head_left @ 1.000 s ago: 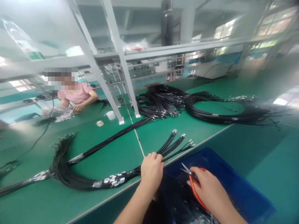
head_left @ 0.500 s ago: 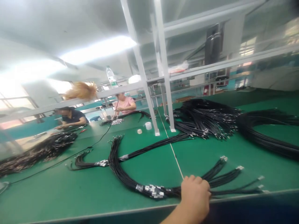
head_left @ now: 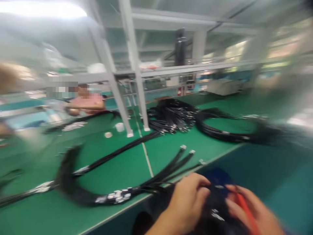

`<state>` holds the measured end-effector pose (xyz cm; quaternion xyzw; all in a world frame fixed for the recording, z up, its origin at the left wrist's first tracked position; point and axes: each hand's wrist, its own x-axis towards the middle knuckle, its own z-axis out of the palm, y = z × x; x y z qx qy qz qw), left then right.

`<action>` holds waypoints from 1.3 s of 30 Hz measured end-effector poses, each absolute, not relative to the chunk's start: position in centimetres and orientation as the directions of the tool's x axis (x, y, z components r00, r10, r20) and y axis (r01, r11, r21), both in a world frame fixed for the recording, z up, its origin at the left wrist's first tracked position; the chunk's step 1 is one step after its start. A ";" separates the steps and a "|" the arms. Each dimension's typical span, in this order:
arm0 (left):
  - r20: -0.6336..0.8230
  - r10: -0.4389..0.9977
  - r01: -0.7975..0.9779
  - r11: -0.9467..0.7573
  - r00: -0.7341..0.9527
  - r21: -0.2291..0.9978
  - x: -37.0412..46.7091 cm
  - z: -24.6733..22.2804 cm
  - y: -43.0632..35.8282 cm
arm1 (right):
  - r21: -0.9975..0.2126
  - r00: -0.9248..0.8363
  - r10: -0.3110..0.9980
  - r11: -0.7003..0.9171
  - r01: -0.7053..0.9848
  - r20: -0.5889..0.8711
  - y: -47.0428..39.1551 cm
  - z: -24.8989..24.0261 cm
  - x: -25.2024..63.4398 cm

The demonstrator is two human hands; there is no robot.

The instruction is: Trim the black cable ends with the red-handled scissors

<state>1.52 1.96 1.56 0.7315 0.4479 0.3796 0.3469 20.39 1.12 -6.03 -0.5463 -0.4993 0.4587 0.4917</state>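
Note:
My left hand (head_left: 187, 199) is just off the table's front edge, its fingers curled together; what they hold, if anything, I cannot make out. To its right, my right hand (head_left: 259, 209) is closed round a tool with a red-orange handle (head_left: 246, 209), blurred, its kind unclear. Below and between the hands is dark cloth with a small white print (head_left: 217, 214). Left of my left hand lies a curved bundle of black cables (head_left: 85, 195), with white connectors (head_left: 119, 195) around its middle. Its split ends with pale plugs (head_left: 183, 148) fan out beyond the hand.
The green table (head_left: 117, 181) carries a heap of black cables (head_left: 173, 114), a coiled cable bundle (head_left: 207, 129) and two small tape rolls (head_left: 119, 127). White shelf posts (head_left: 137, 71) rise from it. Across the table sits a person in pink (head_left: 89, 102).
My left hand has left the cable bundle and moved past the table edge. My right hand has come into view with the red-orange tool. The view has turned right and blurred.

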 end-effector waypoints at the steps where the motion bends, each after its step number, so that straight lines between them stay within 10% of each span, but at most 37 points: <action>1: 0.272 0.912 0.361 -0.376 0.308 0.853 1.6 1.6 1.9 | -0.997 0.119 0.993 -0.006 0.072 0.003 0.6 -5.2 20.5; 11: 0.249 0.904 0.392 -0.382 0.348 0.837 2.1 0.8 0.9 | -0.894 0.317 0.948 0.119 -0.432 -0.027 -1.7 -1.6 15.7; 30: 0.260 0.916 0.479 -0.384 0.307 0.789 2.7 0.2 0.3 | -0.787 0.286 0.946 0.057 -0.614 -0.154 -1.5 -0.6 14.7; 39: 0.105 0.952 0.102 -0.139 0.286 0.985 3.1 0.0 0.5 | -0.675 0.172 0.938 -0.083 -0.733 -0.302 -1.9 -0.4 13.0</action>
